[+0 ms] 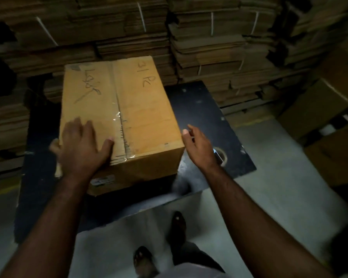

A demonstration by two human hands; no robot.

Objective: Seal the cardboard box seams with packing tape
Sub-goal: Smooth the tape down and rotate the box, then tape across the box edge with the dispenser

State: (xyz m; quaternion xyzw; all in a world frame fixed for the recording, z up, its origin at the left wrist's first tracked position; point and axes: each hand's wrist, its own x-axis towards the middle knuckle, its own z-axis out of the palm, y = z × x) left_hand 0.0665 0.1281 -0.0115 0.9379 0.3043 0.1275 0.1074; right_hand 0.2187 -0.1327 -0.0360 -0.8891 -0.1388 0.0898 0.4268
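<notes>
Head view: cardboard box (117,117) at 12 o'clock on dark table (199,109), top seam tape (120,125) laid; left hand (82,145) flat, open, pressing; right hand (199,145) open, empty; side seams likely remain.

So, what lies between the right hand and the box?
Nothing: in the head view only bare dark board shows between the open right hand and the box.

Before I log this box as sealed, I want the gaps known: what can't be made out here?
Head view only:
- Box near-left top corner: covered by the left hand.
- Tape roll on the dark table: half hidden behind the right hand.
- Label on the near face: too blurred to read.
- Far and side seams: out of view.
</notes>
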